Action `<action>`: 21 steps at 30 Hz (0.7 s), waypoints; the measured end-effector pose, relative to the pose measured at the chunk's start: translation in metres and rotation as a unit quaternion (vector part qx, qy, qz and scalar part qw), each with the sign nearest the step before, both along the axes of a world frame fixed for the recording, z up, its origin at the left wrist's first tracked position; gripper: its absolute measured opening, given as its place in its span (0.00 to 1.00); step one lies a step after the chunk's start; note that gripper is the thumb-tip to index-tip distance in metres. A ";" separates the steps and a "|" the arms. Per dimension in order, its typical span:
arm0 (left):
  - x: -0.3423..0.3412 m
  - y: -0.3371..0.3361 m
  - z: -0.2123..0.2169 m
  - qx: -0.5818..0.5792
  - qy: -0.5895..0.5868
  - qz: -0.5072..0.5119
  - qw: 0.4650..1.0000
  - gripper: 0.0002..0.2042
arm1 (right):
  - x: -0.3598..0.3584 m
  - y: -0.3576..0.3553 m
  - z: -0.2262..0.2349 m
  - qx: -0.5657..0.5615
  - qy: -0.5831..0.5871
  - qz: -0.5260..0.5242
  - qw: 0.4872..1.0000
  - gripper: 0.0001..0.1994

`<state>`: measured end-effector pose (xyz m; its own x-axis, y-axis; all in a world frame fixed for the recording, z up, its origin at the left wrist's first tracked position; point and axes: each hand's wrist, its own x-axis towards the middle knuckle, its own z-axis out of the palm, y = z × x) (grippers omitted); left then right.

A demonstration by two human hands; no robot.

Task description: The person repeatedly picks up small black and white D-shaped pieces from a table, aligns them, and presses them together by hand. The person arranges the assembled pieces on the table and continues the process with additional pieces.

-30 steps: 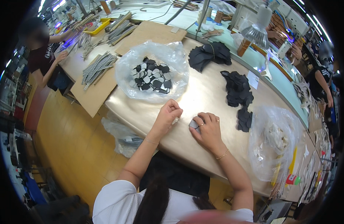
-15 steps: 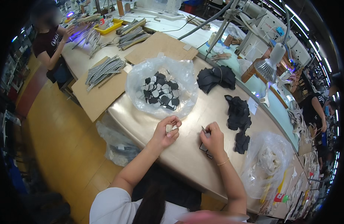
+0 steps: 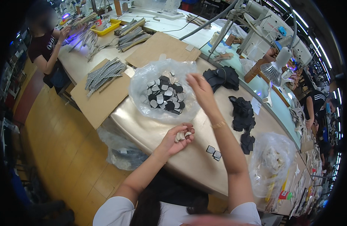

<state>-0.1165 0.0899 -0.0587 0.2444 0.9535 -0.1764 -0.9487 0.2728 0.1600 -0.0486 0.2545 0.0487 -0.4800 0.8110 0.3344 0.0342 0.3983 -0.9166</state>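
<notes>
My left hand [image 3: 179, 138] is curled, palm up, around several small off-white rounded pieces [image 3: 179, 136] above the table's near edge. My right hand [image 3: 199, 87] reaches out over the right rim of a clear plastic bag [image 3: 141, 103], slightly blurred, its fingers stretched and nothing visible in them. Inside the bag lies a heap of small black and light grey rounded patches [image 3: 166, 94]. On the table, below and left of my right forearm, lie a few dark-edged patches [image 3: 210, 149] with pale faces.
Bundles of black pieces [image 3: 223, 78] and loose black stacks [image 3: 242, 113] lie to the right. Another plastic bag [image 3: 271, 162] sits at the near right. Cardboard sheets [image 3: 162, 47], grey strips [image 3: 105, 75] and a lamp [image 3: 273, 71] stand farther off. A co-worker [image 3: 45, 49] works at far left.
My right hand has moved up and left from the near table to the bag's rim, uncovering patches on the table. My left hand has shifted right and slightly down, still holding the off-white pieces.
</notes>
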 end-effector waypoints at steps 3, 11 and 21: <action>-0.003 0.000 -0.002 0.028 -0.044 -0.012 0.999 0.16 | 0.100 -0.047 -0.014 0.032 -0.166 -0.025 0.985 0.21; -0.004 -0.001 -0.002 0.004 -0.007 0.010 1.000 0.21 | 0.237 -0.193 -0.070 0.167 -0.433 -0.125 0.877 0.53; -0.005 0.001 0.009 -0.003 -0.037 -0.002 0.999 0.23 | 0.161 -0.151 -0.075 0.220 -0.406 -0.149 0.874 0.20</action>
